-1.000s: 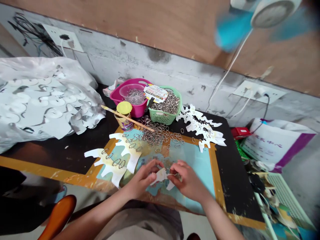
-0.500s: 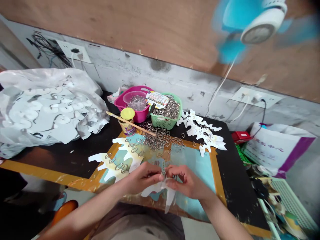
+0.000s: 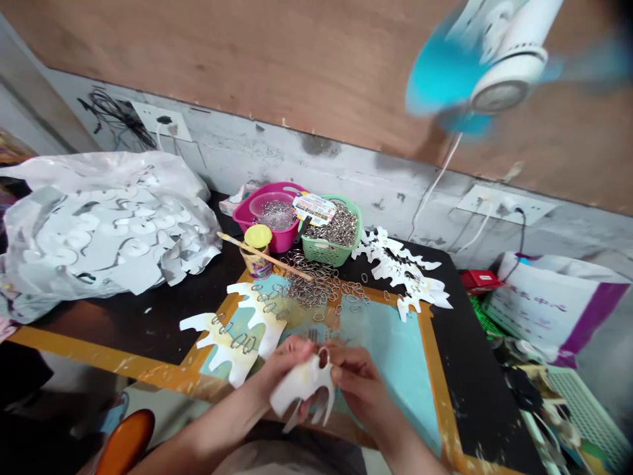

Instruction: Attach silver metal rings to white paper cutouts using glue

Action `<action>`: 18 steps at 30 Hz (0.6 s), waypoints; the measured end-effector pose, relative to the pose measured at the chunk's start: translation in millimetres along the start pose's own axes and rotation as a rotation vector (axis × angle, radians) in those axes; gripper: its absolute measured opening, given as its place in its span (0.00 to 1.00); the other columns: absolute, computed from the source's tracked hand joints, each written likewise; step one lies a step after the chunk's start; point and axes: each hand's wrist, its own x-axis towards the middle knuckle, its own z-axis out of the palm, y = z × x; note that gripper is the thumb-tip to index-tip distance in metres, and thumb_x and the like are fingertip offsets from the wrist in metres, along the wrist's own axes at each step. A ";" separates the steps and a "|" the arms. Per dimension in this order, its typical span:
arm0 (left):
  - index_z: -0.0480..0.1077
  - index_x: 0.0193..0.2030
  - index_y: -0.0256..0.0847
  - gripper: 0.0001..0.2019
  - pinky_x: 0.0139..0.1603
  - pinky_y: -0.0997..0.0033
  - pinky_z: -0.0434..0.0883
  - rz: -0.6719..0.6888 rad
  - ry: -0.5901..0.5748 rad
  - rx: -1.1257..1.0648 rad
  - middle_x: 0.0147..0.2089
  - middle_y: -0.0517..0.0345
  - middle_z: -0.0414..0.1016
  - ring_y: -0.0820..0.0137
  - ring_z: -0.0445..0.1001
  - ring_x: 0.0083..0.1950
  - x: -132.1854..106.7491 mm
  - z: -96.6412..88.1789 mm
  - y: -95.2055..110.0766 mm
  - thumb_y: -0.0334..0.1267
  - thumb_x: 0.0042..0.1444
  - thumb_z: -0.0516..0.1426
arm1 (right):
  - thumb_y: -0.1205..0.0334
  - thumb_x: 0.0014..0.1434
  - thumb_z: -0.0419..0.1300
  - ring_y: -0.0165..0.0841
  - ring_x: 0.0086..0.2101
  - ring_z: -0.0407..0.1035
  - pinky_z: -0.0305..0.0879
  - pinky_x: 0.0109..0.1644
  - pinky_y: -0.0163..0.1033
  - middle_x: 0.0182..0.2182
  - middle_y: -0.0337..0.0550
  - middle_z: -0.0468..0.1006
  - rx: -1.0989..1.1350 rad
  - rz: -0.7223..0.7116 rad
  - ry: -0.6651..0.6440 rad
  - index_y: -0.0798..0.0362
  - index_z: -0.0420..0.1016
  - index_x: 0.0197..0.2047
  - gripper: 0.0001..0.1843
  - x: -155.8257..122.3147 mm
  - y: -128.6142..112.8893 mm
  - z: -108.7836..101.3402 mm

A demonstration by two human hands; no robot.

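Note:
Close to the table's front edge, my left hand (image 3: pixel 289 359) is closed on a white cut-out piece (image 3: pixel 301 384) with pointed prongs that hang downward. My right hand (image 3: pixel 357 375) pinches the piece's right side, beside a metal ring (image 3: pixel 324 356) at its top edge. Whether the fingers also grip the ring is hidden. To the left lie two similar pieces, a front cut-out (image 3: pixel 232 359) and a back cut-out (image 3: pixel 270 326), with oval rings across them. Loose oval rings (image 3: pixel 316 287) are heaped beyond my hands.
A pink basket (image 3: pixel 281 243) and a green basket (image 3: pixel 324 254) holding metal rings stand by the wall. A wooden stick (image 3: pixel 262 254) rests across a yellow-lidded can (image 3: pixel 257 264). White cut-outs (image 3: pixel 405 274) lie right; a stuffed plastic bag (image 3: pixel 109 244) sits left. A fan (image 3: pixel 499 92) spins above.
The white cut-out has turned, so its broad face now shows on the left and its prongs point down. Both hands stay closed on it. The whole view has shifted slightly.

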 end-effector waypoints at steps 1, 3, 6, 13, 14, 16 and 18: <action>0.68 0.19 0.39 0.31 0.15 0.75 0.65 -0.003 0.026 -0.036 0.14 0.58 0.69 0.69 0.70 0.14 0.1 -0.5 0.8 0.67 0.55 0.57 | 0.47 0.56 0.70 0.36 0.32 0.67 0.66 0.42 0.42 0.27 0.41 0.74 -0.035 -0.011 0.031 0.49 0.79 0.27 0.15 1.1 0.9 -2.5; 0.72 0.23 0.38 0.38 0.19 0.69 0.71 0.020 0.068 -0.046 0.19 0.54 0.72 0.65 0.74 0.18 -2.2 -0.5 -0.3 0.77 0.50 0.51 | 0.48 0.61 0.66 0.35 0.30 0.65 0.63 0.38 0.40 0.27 0.41 0.72 -0.155 -0.041 0.071 0.51 0.78 0.27 0.17 3.6 -0.5 -5.4; 0.74 0.25 0.38 0.39 0.20 0.68 0.73 0.109 0.171 0.122 0.25 0.55 0.73 0.68 0.72 0.20 -8.1 3.9 -10.1 0.79 0.32 0.61 | 0.50 0.64 0.62 0.34 0.31 0.62 0.60 0.37 0.39 0.26 0.40 0.69 -0.387 -0.112 0.123 0.52 0.75 0.26 0.19 5.3 -4.4 -2.4; 0.68 0.20 0.39 0.26 0.16 0.78 0.61 0.113 0.322 0.451 0.17 0.63 0.63 0.76 0.63 0.16 -7.4 12.9 -7.7 0.61 0.54 0.62 | 0.38 0.61 0.62 0.37 0.34 0.67 0.65 0.39 0.41 0.30 0.43 0.73 -0.421 -0.113 0.113 0.50 0.77 0.32 0.22 1.2 -1.3 -5.9; 0.69 0.22 0.39 0.25 0.17 0.78 0.62 0.103 0.285 0.459 0.17 0.63 0.65 0.76 0.64 0.16 -7.6 11.6 -4.9 0.61 0.54 0.63 | 0.36 0.59 0.62 0.36 0.33 0.67 0.65 0.38 0.40 0.30 0.43 0.74 -0.391 -0.075 0.101 0.50 0.77 0.33 0.24 2.3 -1.9 -7.7; 0.71 0.24 0.39 0.25 0.16 0.78 0.61 0.074 0.236 0.427 0.18 0.62 0.67 0.77 0.64 0.16 -9.6 7.5 -2.8 0.61 0.53 0.64 | 0.37 0.60 0.63 0.33 0.28 0.64 0.62 0.32 0.36 0.26 0.40 0.72 -0.375 0.024 0.051 0.52 0.77 0.30 0.25 5.5 -4.0 -7.6; 0.70 0.22 0.39 0.27 0.14 0.79 0.58 0.027 0.196 0.362 0.16 0.62 0.66 0.77 0.62 0.15 -13.6 3.0 -6.4 0.65 0.49 0.64 | 0.40 0.60 0.64 0.28 0.22 0.58 0.55 0.26 0.33 0.20 0.36 0.66 -0.306 0.136 0.027 0.53 0.73 0.23 0.26 7.7 -4.8 -1.0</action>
